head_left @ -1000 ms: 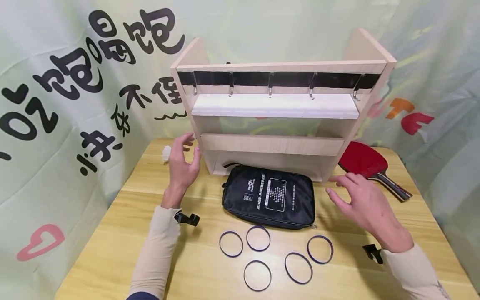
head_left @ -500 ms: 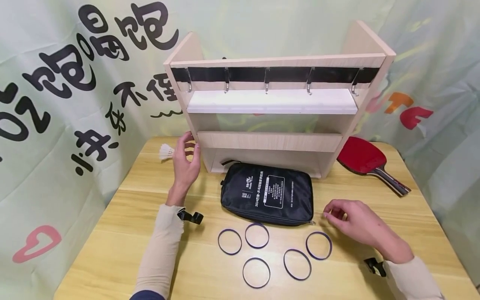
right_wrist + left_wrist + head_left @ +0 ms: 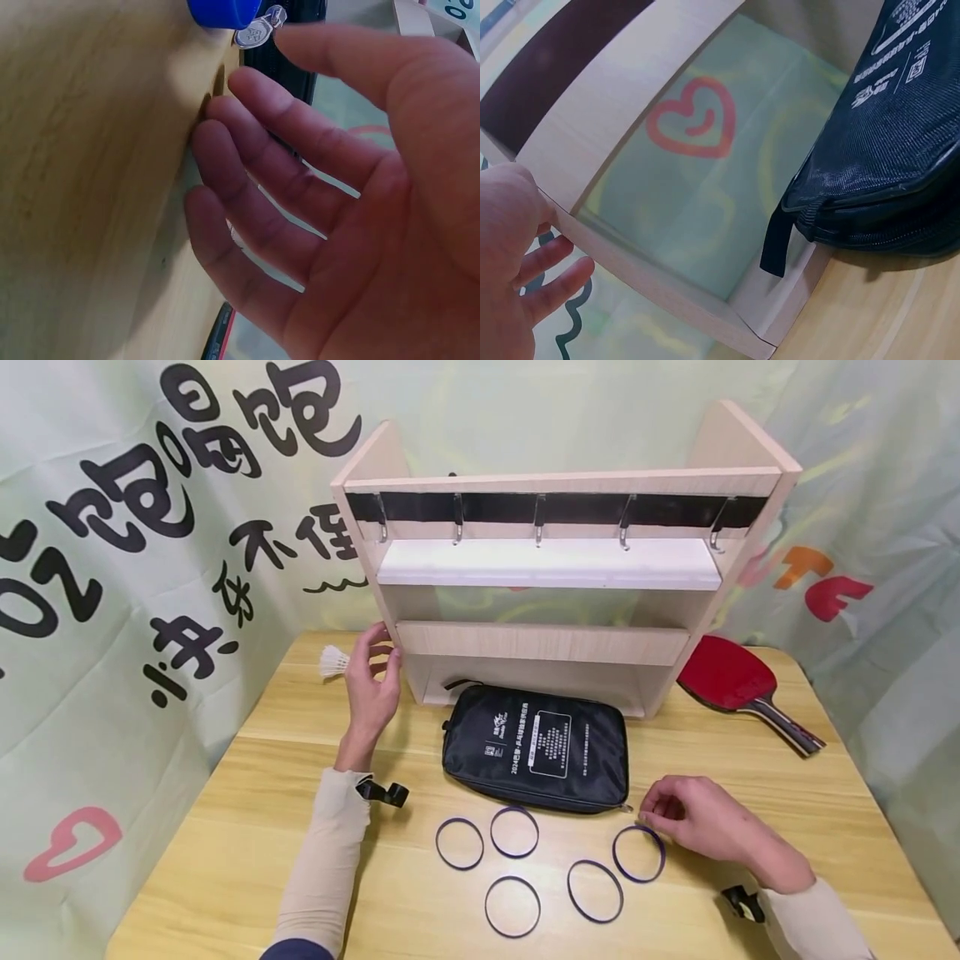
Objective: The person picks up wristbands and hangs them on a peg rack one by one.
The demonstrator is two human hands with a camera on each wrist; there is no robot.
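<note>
A pale wooden rack (image 3: 543,643) with metal hooks along a black strip stands at the back of the table. My left hand (image 3: 371,685) touches the front edge of its left side panel, fingers loosely bent. Over the table at the right, my right hand (image 3: 701,818) hovers with curved fingers beside the nearest dark blue ring (image 3: 615,852). In the right wrist view the thumb and fingers are apart, and part of the blue ring (image 3: 223,13) shows just past the fingertips. A black zippered case (image 3: 536,785) leans against the rack's lower front.
Several more blue rings, such as the front one (image 3: 487,906), lie flat before the case. A red table tennis bat (image 3: 727,672) lies right of the rack, a white shuttlecock (image 3: 332,662) left of it. A printed curtain (image 3: 135,718) hangs around the table (image 3: 225,843).
My left hand has come in against the rack's side panel and stayed there. My right hand has moved down toward the nearest ring, its fingers curving in.
</note>
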